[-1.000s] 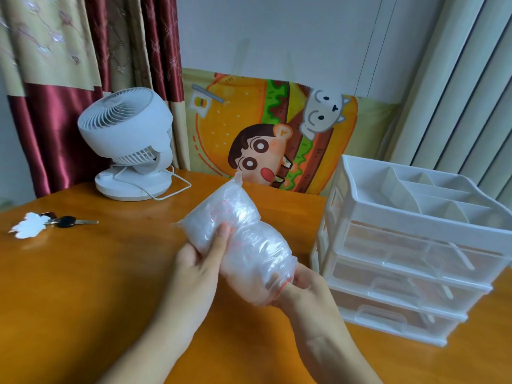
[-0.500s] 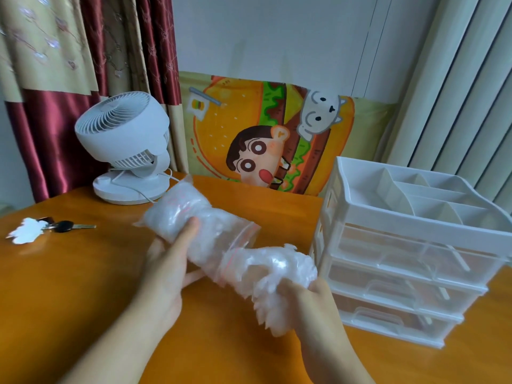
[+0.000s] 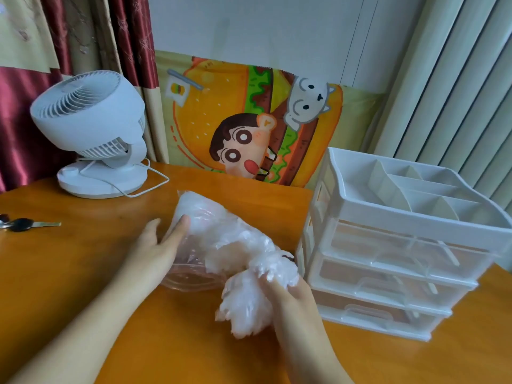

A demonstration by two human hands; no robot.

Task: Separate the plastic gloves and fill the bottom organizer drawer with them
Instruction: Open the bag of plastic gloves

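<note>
A clear zip bag (image 3: 194, 234) lies on the wooden table, still partly stuffed with crumpled plastic gloves. My left hand (image 3: 159, 249) presses on the bag's near side with fingers spread. My right hand (image 3: 288, 293) grips a wad of plastic gloves (image 3: 249, 303) that hangs out of the bag's mouth, just left of the organizer. The white organizer (image 3: 401, 217) stands at the right with three clear drawers, all closed. Its bottom drawer (image 3: 371, 311) sits level with my right hand.
A white desk fan (image 3: 91, 131) with its cord stands at the back left. Keys (image 3: 25, 224) lie at the left edge. A cartoon burger cushion (image 3: 249, 123) leans against the wall behind the table. Curtains hang left and right.
The bag has come down from mid-air onto the table. My right hand has pulled a wad of gloves further out of its mouth, and my left hand now holds the bag flat.
</note>
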